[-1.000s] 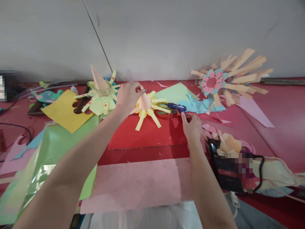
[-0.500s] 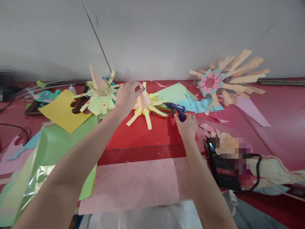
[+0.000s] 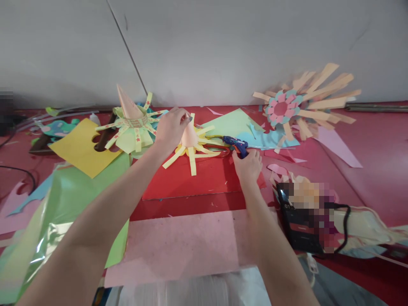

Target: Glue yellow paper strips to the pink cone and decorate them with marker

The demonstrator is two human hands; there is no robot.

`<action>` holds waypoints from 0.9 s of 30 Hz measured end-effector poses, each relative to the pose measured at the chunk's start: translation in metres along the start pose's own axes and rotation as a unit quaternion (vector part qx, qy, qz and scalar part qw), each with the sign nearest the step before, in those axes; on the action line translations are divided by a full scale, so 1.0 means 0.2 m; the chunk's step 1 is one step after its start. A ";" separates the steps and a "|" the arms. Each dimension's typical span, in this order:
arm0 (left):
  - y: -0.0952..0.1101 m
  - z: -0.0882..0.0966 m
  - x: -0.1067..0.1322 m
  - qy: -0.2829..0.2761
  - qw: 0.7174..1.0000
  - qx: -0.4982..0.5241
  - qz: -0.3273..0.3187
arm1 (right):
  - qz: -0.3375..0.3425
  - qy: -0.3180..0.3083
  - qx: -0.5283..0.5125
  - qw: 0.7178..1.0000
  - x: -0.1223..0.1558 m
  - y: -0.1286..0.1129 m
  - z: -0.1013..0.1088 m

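Observation:
My left hand (image 3: 173,127) pinches the tip of a pale peach paper cone (image 3: 190,137), its fingers closed. The cone stands upright on a ring of yellow paper strips (image 3: 193,161) that spread out over a red sheet (image 3: 207,178). To the right, my right hand (image 3: 249,165) is closed around the handle of a blue glue gun (image 3: 234,143), whose nozzle points left toward the strips. Red-handled scissors (image 3: 219,151) lie partly under the strips and the gun. Left of my left hand stands another paper cone (image 3: 129,104) with a green patterned band and star-printed strips.
A paper flower (image 3: 281,109) with long peach strips leans on the wall at right. A phone (image 3: 298,225) with a cable lies at front right. Yellow card (image 3: 87,148), a green plastic-wrapped pack (image 3: 86,191) and a pink sheet (image 3: 178,246) cover the left and front.
The cone and its yellow strips have turned and shifted slightly left under my left hand. My right hand stays on the glue gun, which sits slightly lower at the handle.

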State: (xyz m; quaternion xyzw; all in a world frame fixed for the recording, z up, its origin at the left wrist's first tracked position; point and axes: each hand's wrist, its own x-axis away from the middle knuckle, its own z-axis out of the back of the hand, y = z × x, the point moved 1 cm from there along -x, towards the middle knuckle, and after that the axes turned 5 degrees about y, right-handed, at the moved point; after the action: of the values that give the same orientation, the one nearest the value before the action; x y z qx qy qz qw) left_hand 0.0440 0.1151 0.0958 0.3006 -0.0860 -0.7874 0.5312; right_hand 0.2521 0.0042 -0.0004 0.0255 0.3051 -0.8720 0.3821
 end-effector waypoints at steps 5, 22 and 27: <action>-0.03 -0.01 -0.01 0.000 1.000 0.005 -0.010 | -0.061 0.043 -0.132 0.988 0.00 0.00 0.06; -0.04 0.07 0.10 0.073 0.996 0.035 -0.021 | -0.011 0.027 -0.178 0.984 0.06 -0.03 0.07; -0.14 0.00 0.22 -0.043 0.998 0.036 -0.027 | 0.002 0.007 -0.176 0.984 0.12 -0.08 0.07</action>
State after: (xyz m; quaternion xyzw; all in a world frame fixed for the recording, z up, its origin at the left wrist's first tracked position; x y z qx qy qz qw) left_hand 0.0107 0.0882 0.0661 0.2875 -0.1288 -0.8100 0.4947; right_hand 0.2264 -0.0095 0.0126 -0.0360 0.4566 -0.8034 0.3805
